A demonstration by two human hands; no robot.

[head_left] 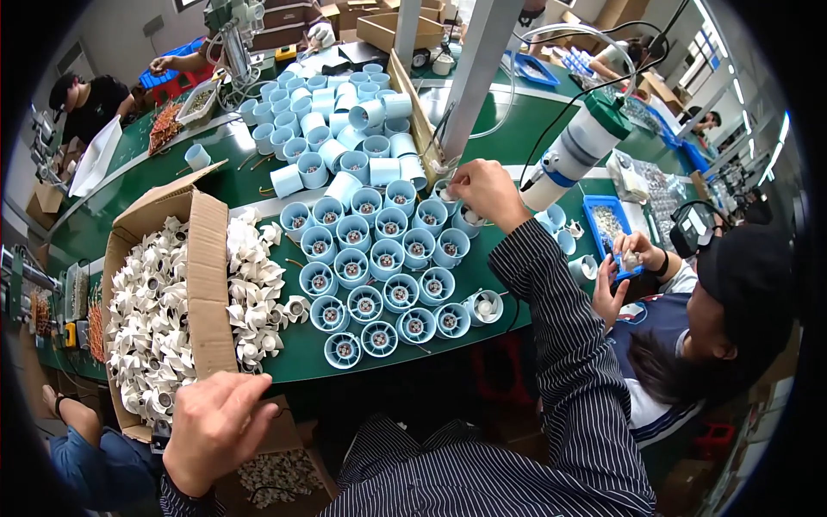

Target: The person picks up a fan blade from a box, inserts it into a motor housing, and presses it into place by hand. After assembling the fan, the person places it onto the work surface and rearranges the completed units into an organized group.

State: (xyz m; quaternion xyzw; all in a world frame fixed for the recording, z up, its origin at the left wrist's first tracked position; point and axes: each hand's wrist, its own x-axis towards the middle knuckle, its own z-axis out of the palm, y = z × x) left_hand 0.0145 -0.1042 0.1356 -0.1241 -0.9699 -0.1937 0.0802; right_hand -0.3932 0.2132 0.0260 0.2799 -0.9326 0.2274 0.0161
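Note:
Rows of light blue round plastic housings (351, 265) stand on the green table in front of me, most showing a hub and wires inside. My right hand (489, 193) reaches to the far right of these rows. Its fingers pinch a white fan wheel (444, 193) at the mouth of a housing; the fingertips partly cover it. Another white fan wheel (487, 307) sits inside the housing at the near right corner. Nearer to me, my left hand (215, 428) hovers by the table edge beside the carton, fingers apart, with nothing visible in it.
An open carton (211, 284) full of white fan wheels stands at left, with more heaped (254, 293) beside it. Loose housings (332, 121) pile up behind. A metal post (482, 77) and a hanging cylinder (575, 148) rise at right. A co-worker (689, 319) handles small parts beside a blue tray (607, 222).

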